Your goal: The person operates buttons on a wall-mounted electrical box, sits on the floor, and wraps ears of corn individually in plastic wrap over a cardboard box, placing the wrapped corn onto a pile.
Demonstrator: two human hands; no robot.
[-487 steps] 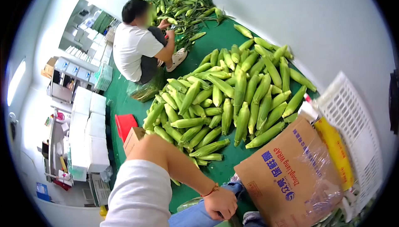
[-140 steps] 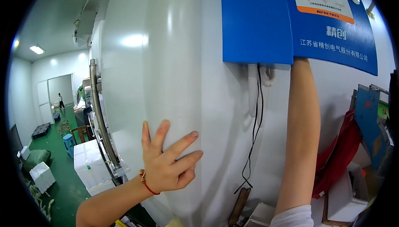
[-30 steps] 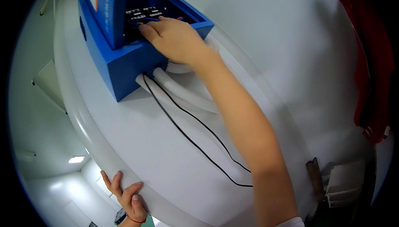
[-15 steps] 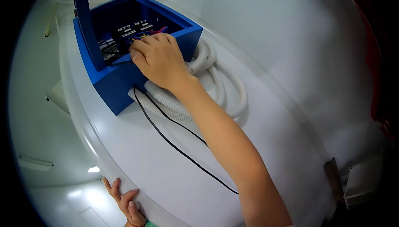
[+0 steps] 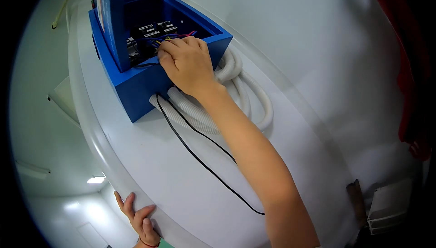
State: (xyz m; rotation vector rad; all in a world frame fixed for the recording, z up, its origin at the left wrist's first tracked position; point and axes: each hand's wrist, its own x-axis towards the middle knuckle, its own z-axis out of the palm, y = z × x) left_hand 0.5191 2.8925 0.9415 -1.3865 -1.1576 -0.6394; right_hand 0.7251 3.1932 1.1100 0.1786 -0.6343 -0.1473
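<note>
In the head view, I see the blue box (image 5: 141, 89) on the white wall (image 5: 295, 166), with its lid (image 5: 113, 25) standing open. My right hand (image 5: 188, 64) is bent over the box's edge, fingers curled in by the coloured wires (image 5: 184, 35). I can't tell if they pinch a wire or just touch the rim. My left hand (image 5: 141, 223) holds nothing; its fingers are spread on the wall's rounded edge.

A wire could pop loose if my right fingers hook it and pull. I can't tell if the power is on; if it is, a bare bit could give a nasty shock. The lid could swing down and bump my hand if something knocks it. My arm hangs over the black cords (image 5: 200, 161) and near the white bendy tubes (image 5: 193, 109), so a sleeve or elbow could tug them.

My right fingertips are hidden behind my own hand. The lid's top is cut off, its words are too slanted to read, and the deep part of the box is dark.
</note>
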